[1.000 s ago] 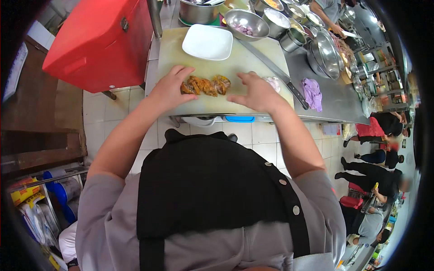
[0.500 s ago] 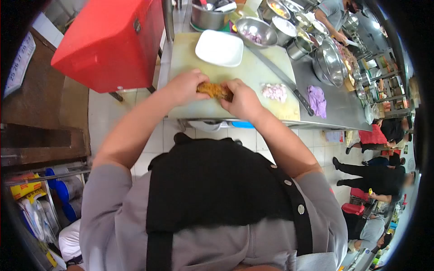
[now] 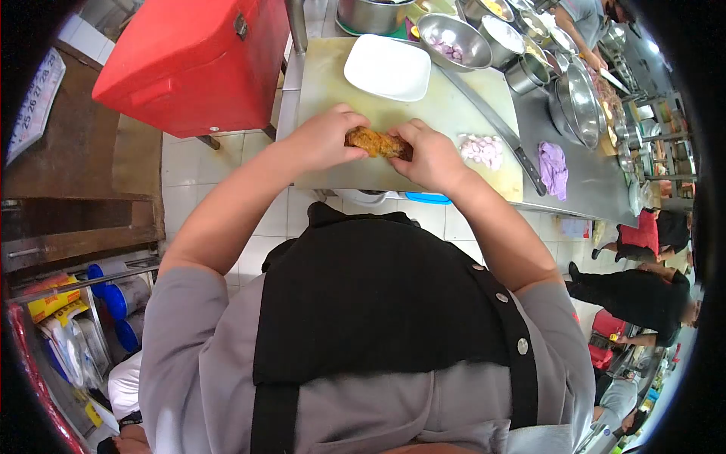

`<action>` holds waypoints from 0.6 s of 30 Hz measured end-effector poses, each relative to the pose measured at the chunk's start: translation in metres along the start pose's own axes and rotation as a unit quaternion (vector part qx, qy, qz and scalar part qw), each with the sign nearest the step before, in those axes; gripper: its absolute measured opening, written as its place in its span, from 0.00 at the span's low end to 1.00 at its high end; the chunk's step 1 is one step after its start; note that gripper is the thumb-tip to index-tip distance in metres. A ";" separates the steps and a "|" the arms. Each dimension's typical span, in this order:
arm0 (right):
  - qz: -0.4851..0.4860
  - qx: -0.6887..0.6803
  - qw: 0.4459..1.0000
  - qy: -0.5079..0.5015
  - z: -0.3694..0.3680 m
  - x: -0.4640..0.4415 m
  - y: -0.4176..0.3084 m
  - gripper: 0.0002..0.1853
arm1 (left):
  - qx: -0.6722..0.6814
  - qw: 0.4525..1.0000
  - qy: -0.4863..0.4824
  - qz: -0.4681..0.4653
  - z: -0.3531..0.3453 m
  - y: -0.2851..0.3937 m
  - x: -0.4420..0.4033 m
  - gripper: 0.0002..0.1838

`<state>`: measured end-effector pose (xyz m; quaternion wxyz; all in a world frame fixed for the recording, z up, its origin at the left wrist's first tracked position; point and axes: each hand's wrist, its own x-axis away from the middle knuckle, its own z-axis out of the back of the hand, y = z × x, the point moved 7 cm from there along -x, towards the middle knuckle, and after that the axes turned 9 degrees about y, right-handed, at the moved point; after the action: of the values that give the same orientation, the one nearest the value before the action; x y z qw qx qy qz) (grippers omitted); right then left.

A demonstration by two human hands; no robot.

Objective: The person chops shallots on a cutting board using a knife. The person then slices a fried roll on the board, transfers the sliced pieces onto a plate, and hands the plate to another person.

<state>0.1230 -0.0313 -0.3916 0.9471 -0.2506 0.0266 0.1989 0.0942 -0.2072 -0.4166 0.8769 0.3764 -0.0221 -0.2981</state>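
Observation:
Browned, sliced meat (image 3: 376,143) lies in a short row over the cutting board (image 3: 325,85). At its left end, my left hand (image 3: 330,139) is closed with thumb and fingers on it. The other end is gripped by my right hand (image 3: 429,155), whose fingers cover part of the meat. Beyond the hands sits a white square dish (image 3: 388,67). Chopped pale onion pieces (image 3: 482,151) are heaped to the right of my right hand. A long knife (image 3: 491,125) lies diagonally past them, its black handle toward the near edge.
A red cooler box (image 3: 189,68) stands at the left. A purple cloth (image 3: 553,171) lies on the steel table (image 3: 586,178). Behind are a bowl of onion pieces (image 3: 454,42), steel pots and nested bowls (image 3: 578,106). A co-worker's arm (image 3: 581,34) holds a knife at the upper right.
Both hands were apart beside the meat a second ago; they have closed in on its two ends and pressed the slices together. The whole view has shifted, with the table now further right.

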 end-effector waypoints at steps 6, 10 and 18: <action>0.006 0.017 1.000 0.011 -0.002 0.002 0.000 0.19 | -0.072 0.996 -0.031 -0.050 -0.004 0.016 -0.005 0.26; 0.042 0.012 0.997 0.063 0.015 0.001 -0.010 0.18 | -0.078 0.995 -0.013 -0.066 0.007 0.018 -0.014 0.23; 0.080 0.045 0.993 0.071 0.061 -0.095 0.021 0.20 | -0.177 0.979 0.041 -0.090 0.059 0.016 -0.104 0.20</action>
<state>0.0248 -0.0200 -0.3339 0.9341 -0.2180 0.1232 0.2544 0.0016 -0.1807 -0.3443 0.8997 0.2273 0.1008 -0.3589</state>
